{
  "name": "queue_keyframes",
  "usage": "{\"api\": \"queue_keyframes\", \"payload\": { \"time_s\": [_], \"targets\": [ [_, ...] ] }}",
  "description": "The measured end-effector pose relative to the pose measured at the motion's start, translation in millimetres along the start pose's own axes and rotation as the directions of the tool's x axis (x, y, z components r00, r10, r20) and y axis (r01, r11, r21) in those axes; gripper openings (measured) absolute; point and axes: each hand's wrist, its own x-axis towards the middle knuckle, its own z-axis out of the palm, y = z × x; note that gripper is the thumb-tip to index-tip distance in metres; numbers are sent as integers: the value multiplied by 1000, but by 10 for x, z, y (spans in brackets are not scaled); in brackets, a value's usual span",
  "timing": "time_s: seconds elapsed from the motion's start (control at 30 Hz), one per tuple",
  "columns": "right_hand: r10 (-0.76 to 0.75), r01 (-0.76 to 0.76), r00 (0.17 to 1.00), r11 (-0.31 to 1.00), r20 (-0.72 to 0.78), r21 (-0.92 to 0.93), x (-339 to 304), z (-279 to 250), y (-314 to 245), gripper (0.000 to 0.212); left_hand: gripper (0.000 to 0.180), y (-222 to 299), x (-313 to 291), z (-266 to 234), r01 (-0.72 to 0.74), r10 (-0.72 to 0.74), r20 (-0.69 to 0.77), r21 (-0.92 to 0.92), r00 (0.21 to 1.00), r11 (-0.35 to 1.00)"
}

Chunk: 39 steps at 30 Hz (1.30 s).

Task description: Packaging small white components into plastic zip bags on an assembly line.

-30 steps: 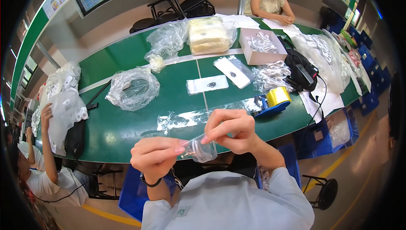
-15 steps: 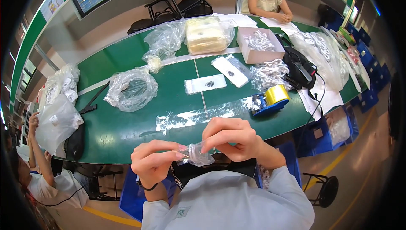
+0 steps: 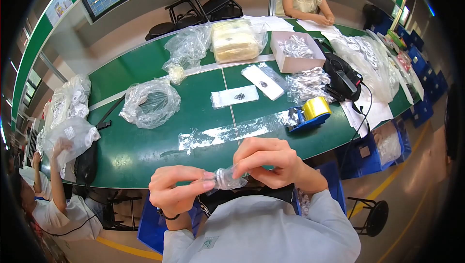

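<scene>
**Clear bag [image 3: 236,182] pinched from both sides**

Head view: the left hand [image 3: 177,189] and right hand [image 3: 268,162] each had a grip closed on the bag, over the bench's [image 3: 140,154] near edge. Adjusting the bag seemed in hand; the next move likely called for steady pinching.

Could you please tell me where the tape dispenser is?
In the head view, the tape dispenser sits right of centre on the table, just below the white cords.
</scene>
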Motion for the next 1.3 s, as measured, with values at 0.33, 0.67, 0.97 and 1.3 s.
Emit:
{"api": "queue_keyframes", "payload": {
  "time_s": [0.33, 0.67, 0.97, 1.3],
  "targets": [
    [-11, 11, 1000, 1000, 4, 2, 25, -13, -70, 35, 18, 42, 27, -6, -46, 44, 18, 93, 999, 995],
    [-21, 11, 996, 994, -88, -108, 36, 60, 24, 32, 28, 111, 19, 9, 109, -110, -2, 137, 994, 985],
    [42, -47, 988, 999, -150, -27, 0, 68, 34, 34, 34, -68, -158, 49, 443, -481, 3, -392, 877, 806],
    [-13, -13, 988, 985, -153, -169, -28, 124, 80, 32, 22, -174, -149, 262, 632, -618, 172, -365, 767, 684]
  ]
}}
